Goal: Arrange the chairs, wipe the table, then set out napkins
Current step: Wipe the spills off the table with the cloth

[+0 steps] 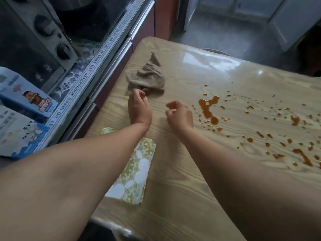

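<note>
Reaching the cloth (pixel 149 79) on the worktop (pixel 173 197), upper middle of the frame, we should gather it well into our left hand (pixel 139 106), whose curled fingers meet its near edge (pinching or not, we cannot tell), then sweep the spill (pixel 208 108) at right inward; our right hand (pixel 180 114) hangs loosely curled, empty.

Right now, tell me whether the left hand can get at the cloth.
Likely yes: the left hand is right at the near edge of the cloth, with nothing between them.
</note>
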Demonstrator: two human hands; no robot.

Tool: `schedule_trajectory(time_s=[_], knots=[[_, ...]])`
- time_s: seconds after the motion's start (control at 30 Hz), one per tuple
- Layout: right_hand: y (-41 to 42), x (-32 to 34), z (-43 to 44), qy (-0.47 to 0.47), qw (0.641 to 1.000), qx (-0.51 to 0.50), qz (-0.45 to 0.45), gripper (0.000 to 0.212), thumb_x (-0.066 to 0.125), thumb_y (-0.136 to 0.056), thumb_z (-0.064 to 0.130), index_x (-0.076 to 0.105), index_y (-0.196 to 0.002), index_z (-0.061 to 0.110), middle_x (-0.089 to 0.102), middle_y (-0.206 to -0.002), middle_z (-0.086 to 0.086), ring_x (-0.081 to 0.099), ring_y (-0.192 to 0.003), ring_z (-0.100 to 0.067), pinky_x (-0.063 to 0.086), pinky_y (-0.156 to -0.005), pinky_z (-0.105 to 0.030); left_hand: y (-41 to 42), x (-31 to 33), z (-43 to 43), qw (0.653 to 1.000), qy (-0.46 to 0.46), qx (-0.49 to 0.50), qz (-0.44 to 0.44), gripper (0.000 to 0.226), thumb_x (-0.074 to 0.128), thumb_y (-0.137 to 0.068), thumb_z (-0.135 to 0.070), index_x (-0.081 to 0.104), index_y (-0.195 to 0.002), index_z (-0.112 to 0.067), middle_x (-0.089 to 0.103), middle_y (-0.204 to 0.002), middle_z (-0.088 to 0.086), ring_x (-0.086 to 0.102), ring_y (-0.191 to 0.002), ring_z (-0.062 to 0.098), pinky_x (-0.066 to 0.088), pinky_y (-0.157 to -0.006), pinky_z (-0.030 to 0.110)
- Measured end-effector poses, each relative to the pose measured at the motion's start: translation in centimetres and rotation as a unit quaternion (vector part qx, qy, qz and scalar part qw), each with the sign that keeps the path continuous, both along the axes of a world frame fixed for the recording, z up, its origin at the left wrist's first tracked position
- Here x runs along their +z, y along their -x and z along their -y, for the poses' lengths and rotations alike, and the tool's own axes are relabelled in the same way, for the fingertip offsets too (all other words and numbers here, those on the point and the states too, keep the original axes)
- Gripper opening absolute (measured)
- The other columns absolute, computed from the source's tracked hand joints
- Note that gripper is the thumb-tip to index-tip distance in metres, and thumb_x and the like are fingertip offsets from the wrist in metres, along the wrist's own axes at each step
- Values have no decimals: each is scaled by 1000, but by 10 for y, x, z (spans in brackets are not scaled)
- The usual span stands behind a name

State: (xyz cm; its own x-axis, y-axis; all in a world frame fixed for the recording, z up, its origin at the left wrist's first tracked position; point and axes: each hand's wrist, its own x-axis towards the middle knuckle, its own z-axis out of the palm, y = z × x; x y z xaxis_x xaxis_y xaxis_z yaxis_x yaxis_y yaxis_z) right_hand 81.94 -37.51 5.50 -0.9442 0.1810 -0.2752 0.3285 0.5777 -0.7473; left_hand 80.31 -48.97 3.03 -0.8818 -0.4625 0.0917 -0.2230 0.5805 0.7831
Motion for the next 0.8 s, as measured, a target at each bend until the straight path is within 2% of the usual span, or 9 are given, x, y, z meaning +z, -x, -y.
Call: schedule_trajectory(time_s=[0.17, 0.27, 0.33, 0.4, 0.43, 0.53, 0.6, 0.7, 0.8], knots=[[53, -16, 27, -143, 979, 76, -120, 37, 51, -90, 8, 59, -121, 27, 55, -128, 5, 43, -116, -23, 41, -94, -32, 11, -25, 2, 996, 82, 1, -36, 27, 37, -86, -19, 56, -101, -7, 59, -102, 16, 57, -96, 33, 44, -83, 41], [84, -12, 48, -216, 945, 154, -189, 36, 50, -91, 23, 57, -125, 33, 46, -141, 9, 35, -126, -23, 34, -98, -39, 12, -28, 3, 996, 69, -1, -57, 21, 43, -90, -15, 56, -103, -5, 60, -103, 17, 56, -96, 34, 41, -84, 39], [105, -14, 58, -242, 931, 220, -163, 37, 47, -92, 34, 56, -128, 36, 44, -144, 11, 32, -131, -21, 27, -99, -40, 14, -31, 3, 994, 89, -1, -61, 16, 46, -92, -13, 55, -102, -4, 60, -101, 18, 55, -94, 34, 40, -83, 39], [116, -17, 62, -249, 929, 243, -130, 34, 46, -93, 40, 60, -124, 36, 49, -138, 12, 35, -130, -20, 26, -97, -41, 14, -34, 2, 995, 93, -4, -40, 18, 43, -93, -17, 53, -102, -6, 59, -102, 16, 53, -96, 33, 38, -82, 38], [117, -19, 59, -267, 925, 235, -133, 34, 46, -92, 40, 61, -122, 35, 52, -134, 11, 37, -128, -20, 27, -96, -41, 14, -35, 1, 994, 105, -9, -30, 19, 42, -94, -19, 53, -103, -8, 59, -105, 15, 53, -99, 33, 38, -83, 37], [106, -20, 43, -364, 899, 183, -160, 33, 45, -91, 34, 61, -119, 26, 56, -127, 1, 43, -122, -25, 31, -92, -41, 13, -41, -2, 969, 242, -50, 5, 19, 49, -93, -19, 56, -110, -12, 61, -114, 12, 56, -108, 34, 44, -88, 39], [97, -18, 22, -419, 888, 145, -121, 37, 47, -90, 37, 59, -119, 19, 54, -127, -6, 43, -120, -30, 33, -93, -43, 11, -44, -5, 952, 294, -85, 18, 20, 50, -92, -21, 57, -110, -14, 61, -113, 9, 57, -106, 33, 45, -89, 42], [86, -18, -1, -454, 881, 114, -65, 46, 49, -91, 28, 45, -134, 13, 42, -138, -17, 34, -129, -35, 27, -110, -47, 10, -43, -4, 935, 346, -79, 14, 23, 47, -91, -29, 58, -106, -15, 62, -108, 10, 59, -100, 33, 47, -86, 41], [74, -25, -5, -383, 903, 166, -106, 47, 42, -97, 21, 35, -143, 15, 30, -151, -18, 23, -142, -33, 10, -120, -41, 10, -43, -6, 926, 364, -95, -10, 20, 48, -91, -32, 57, -105, -20, 60, -104, 9, 58, -95, 33, 46, -83, 41]])
